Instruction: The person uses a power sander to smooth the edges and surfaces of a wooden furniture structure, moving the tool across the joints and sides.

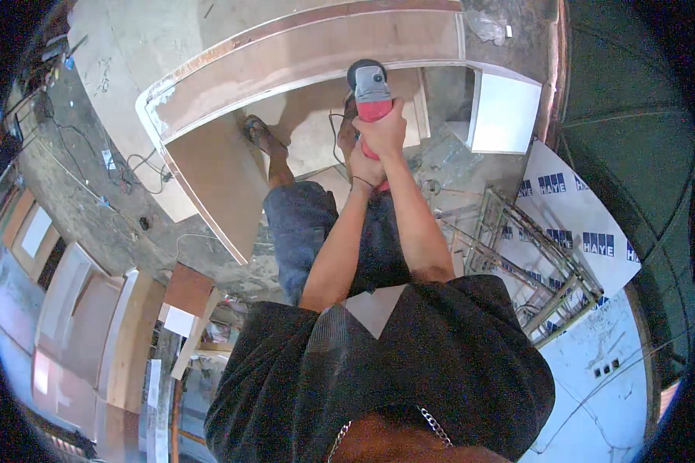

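Got both hands closed on a red angle grinder (pixel 374 96). Right hand (pixel 388 127) wrapped round the red housing just behind the grey head; left hand (pixel 363 166) gripping further back toward the rear, thin dark band on the wrist. Red showing ahead of the right hand, in the gap between the two hands, and again behind the left.

Grey metal-look head, dark spot on top, black round disc (pixel 361 65) at the front. Sitting beyond both hands, pointing away from the body, right at the near edge of the long wooden panel (pixel 301 65). Can't tell from this angle whether touching.

Long panel brown-faced, white along the edges, patchy white at its left corner. Joined there: a brown side panel (pixel 216 181), running back toward the body. At the right end of the long panel, a white box-shaped piece (pixel 506 112); above that end, a crumpled clear plastic bag (pixel 486 29).

Nearer the body than the long panel's right end: a white sheet (pixel 571 212) with repeated dark blue block lettering, plus a metal frame (pixel 587 289) overlapping it. Left of the long panel, on the floor, tangled dark cables (pixel 143 166).
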A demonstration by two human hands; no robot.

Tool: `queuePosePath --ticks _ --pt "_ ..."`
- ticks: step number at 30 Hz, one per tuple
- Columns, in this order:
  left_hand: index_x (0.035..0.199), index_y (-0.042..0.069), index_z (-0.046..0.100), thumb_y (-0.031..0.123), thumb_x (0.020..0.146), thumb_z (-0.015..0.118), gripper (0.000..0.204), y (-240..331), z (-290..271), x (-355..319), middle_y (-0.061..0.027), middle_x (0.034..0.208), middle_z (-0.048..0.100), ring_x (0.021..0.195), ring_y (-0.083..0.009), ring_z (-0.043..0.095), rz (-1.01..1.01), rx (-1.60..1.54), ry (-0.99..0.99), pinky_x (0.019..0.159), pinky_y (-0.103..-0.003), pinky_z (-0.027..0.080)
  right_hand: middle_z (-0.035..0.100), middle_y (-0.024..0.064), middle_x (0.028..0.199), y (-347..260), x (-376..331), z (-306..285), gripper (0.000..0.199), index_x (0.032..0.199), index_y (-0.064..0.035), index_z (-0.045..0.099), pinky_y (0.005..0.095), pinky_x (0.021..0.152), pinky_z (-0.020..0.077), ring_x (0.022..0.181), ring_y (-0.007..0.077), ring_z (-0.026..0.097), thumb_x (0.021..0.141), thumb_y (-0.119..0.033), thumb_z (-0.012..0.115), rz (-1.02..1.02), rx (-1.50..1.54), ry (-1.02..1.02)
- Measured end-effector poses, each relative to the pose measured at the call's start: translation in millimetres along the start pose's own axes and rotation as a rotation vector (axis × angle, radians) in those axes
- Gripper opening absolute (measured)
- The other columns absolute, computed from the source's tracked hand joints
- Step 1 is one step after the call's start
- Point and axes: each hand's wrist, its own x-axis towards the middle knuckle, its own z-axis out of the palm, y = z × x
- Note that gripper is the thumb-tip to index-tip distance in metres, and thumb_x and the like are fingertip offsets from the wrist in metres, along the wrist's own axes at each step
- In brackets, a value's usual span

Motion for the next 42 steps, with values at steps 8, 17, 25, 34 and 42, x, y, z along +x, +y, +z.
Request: queuePosePath --ticks 8,17,25,34,42 --pt "0.121 0.006 0.056 0.041 0.063 0.081 0.073 10.4 10.9 0.1 -0.0109 0.111 0.067 0.104 -0.022 0.063 -0.025 -0.131 -0.048 0.089 -0.033 0.047 0.064 0.028 0.094 3.9 8.3 -11.0 0.081 0.116 -0.001 0.037 0.0495 0.079 0.0506 0.089 0.0461 0.063 0.057 -0.033 0.082 -0.012 -0.006 0.058" --pt "0.117 0.006 0.057 0.043 0.062 0.081 0.071 19.0 26.5 3.0 -0.0126 0.106 0.068 0.102 -0.0254 0.064 -0.035 -0.096 -0.086 0.087 -0.035 0.049 0.062 0.0291 0.098 18.2 23.1 -21.6 0.084 0.119 0.0005 0.038 0.0486 0.082 0.0499 0.091 0.0457 0.062 0.055 -0.031 0.083 -0.009 0.027 0.131" --pt "0.102 0.007 0.058 0.037 0.066 0.076 0.05 22.1 68.7 -2.8 -0.0232 0.093 0.067 0.093 -0.0424 0.063 -0.015 0.099 -0.159 0.08 -0.044 0.05 0.061 0.0228 0.105 48.7 35.8 -58.9 0.081 0.117 0.0031 0.043 0.0426 0.087 0.0483 0.097 0.0367 0.062 0.052 -0.025 0.084 -0.007 0.032 0.314" --pt "0.123 0.003 0.053 0.038 0.067 0.08 0.071 0.9 -10.6 -32.4 -0.0133 0.109 0.067 0.102 -0.0218 0.064 0.024 -0.103 0.003 0.087 -0.035 0.049 0.063 0.0272 0.1 5.3 -25.2 3.0 0.088 0.122 0.001 0.037 0.0476 0.081 0.0507 0.093 0.0438 0.062 0.055 -0.03 0.085 -0.113 0.024 0.027" --pt "0.122 0.003 0.054 0.032 0.064 0.084 0.071 -53.1 -90.3 -9.2 -0.0108 0.113 0.065 0.103 -0.0204 0.062 -0.167 -0.286 0.148 0.089 -0.033 0.047 0.063 0.0307 0.092 -52.5 -63.2 73.3 0.081 0.12 0.0026 0.033 0.0502 0.078 0.0508 0.088 0.0472 0.062 0.06 -0.026 0.079 -0.17 -0.013 -0.191"
